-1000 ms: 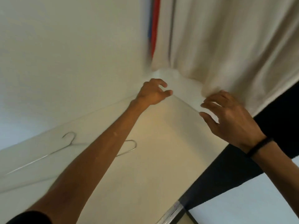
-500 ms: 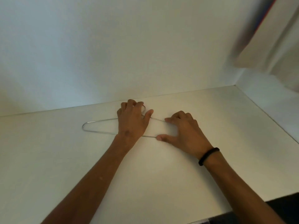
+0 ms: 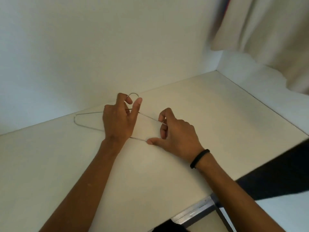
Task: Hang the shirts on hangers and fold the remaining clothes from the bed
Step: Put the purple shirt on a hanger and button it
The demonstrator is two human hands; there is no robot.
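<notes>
At frame centre, wire hanger (image 3: 87,126) lies left-right, hook up-frame; left hand (image 3: 119,120) pinches hook, right hand (image 3: 176,135) pinches right end

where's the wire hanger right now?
Head view, centre-left: the wire hanger lies on the white surface near the back wall, hook by the left hand, which pinches it, right end gripped by the right hand.

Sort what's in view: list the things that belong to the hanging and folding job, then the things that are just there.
Job:
- wire hanger, lying on the white surface
- left hand, pinching the hanger near its hook
- right hand, pinching the hanger's right end

Just there:
- beige curtain
- black wristband
- dark cloth at the right edge; cannot tell what it is
</notes>
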